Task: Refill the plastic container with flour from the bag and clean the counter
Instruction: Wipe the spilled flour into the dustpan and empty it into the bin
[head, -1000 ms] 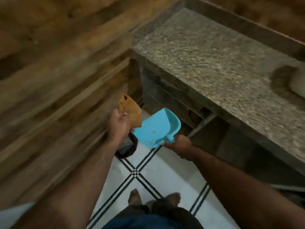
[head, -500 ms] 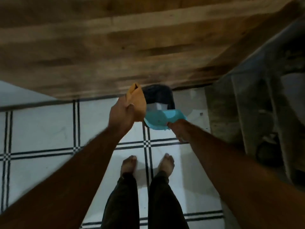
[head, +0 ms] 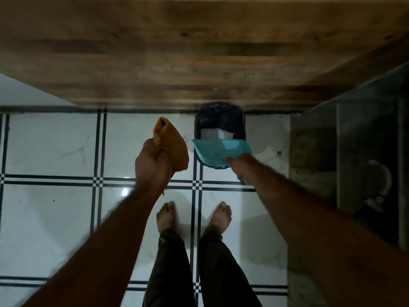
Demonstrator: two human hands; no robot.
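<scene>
The white tiled floor (head: 55, 151) with its dark grid lines is the biggest thing at stake: anything that misses the bin will land on it, close to the person's bare feet, and have to be swept again. Against the far wooden wall (head: 199, 52) stands the dark bin (head: 220, 120), lined and already holding something pale; its mouth looks narrow, so a fast tip could send flour over the rim. The teal dustpan (head: 219, 151) hangs just above the bin's near edge, gripped by its handle in the right hand (head: 238, 166); a few specks show in it, and tilted off-centre it would probably spill them to the right. The left hand (head: 155, 162) is clenched on an orange cloth (head: 171, 147), left of the pan, which could shed dust if shaken. Bag, container and desk top are out of view.
</scene>
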